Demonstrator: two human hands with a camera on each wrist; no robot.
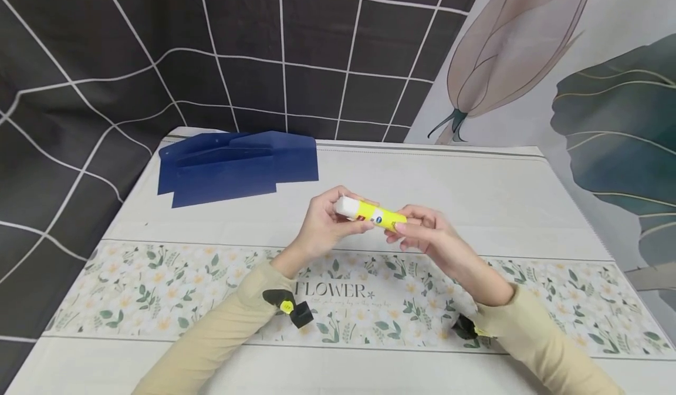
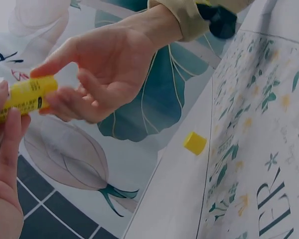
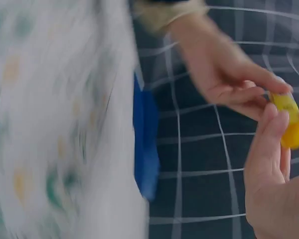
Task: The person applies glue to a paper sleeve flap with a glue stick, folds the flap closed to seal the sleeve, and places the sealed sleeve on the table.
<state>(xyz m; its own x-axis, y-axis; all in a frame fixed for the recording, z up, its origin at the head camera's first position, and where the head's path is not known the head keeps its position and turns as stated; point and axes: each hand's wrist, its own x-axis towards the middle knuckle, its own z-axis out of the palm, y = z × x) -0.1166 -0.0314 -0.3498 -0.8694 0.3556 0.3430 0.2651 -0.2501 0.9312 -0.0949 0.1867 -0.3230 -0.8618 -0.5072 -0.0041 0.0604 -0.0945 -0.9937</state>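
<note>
A yellow glue stick (image 1: 381,215) with a white end (image 1: 346,206) is held up over the table, tilted slightly down to the right. My left hand (image 1: 328,219) grips it near the white end between thumb and fingers. At the other end, the yellow base, my right hand (image 1: 430,232) pinches it with thumb and fingertips. In the left wrist view the right-hand fingers are blurred around that base. A small yellow cap (image 2: 195,143) sits on the tablecloth, apart from both hands; the head view does not show it.
Dark blue card pieces (image 1: 232,169) lie overlapping at the table's back left. The white tablecloth (image 1: 438,189) carries a printed flower band with the word FLOWER. Behind stand a dark gridded curtain (image 1: 311,84) and a leaf-patterned one (image 1: 533,113).
</note>
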